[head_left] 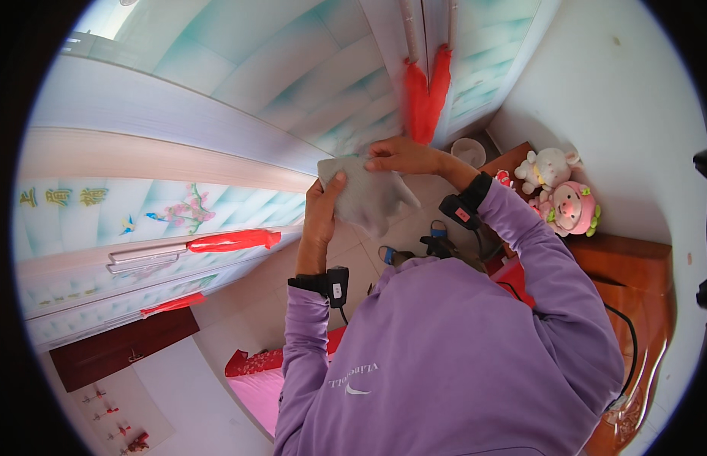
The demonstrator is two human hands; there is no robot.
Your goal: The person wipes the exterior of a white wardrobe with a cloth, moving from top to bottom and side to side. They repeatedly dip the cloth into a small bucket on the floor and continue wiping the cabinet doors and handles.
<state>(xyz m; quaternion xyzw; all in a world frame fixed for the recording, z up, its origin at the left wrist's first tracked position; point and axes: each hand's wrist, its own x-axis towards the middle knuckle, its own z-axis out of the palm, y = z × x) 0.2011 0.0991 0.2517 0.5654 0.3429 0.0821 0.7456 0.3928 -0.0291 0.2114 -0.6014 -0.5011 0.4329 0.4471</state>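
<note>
A grey cloth (362,196) hangs in front of me, pinched at its upper edge by both hands. My left hand (322,205) grips the left side, its thumb lying over the front of the fabric. At the top right corner, my right hand (396,155) holds the edge between thumb and fingers. The lower part of the cloth droops in loose folds above the tiled floor. Right behind it stands a wardrobe with pale, teal-patterned doors (330,74).
Red cloths hang from the wardrobe handles, one pair (426,102) ahead and another (233,240) at left. Plush toys (570,208) sit on a wooden bedside cabinet at right, near a white bin (468,152). A bed with pink bedding (256,393) and a wooden headboard (632,330) lies behind me.
</note>
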